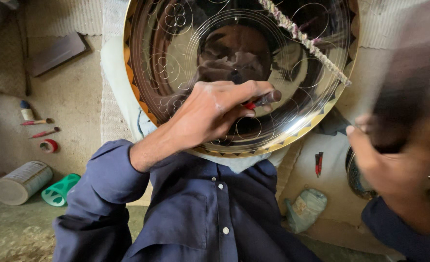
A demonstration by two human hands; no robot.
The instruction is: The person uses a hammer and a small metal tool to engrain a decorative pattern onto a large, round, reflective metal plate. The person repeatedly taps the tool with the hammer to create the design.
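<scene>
A large shiny round metal plate (pixel 186 43), engraved with circles and flowers and edged with a gold zigzag rim, leans against my lap. My left hand (pixel 210 114) rests on its lower middle and grips a thin metal chisel (pixel 267 98) with a red band, tip towards the plate. My right hand (pixel 394 167) is at the right, blurred by motion, closed around a dark blurred tool that looks like a hammer (pixel 399 106). A twisted cord (pixel 305 41) runs diagonally over the plate's upper right.
On the floor at left lie a tin can (pixel 21 182), a green mesh cone (pixel 59 189), a red tape roll (pixel 48 145), two red-handled tools (pixel 38 122) and a small bottle (pixel 26 110). A plastic bag (pixel 306 208) and small red tools (pixel 318 162) lie right of my lap.
</scene>
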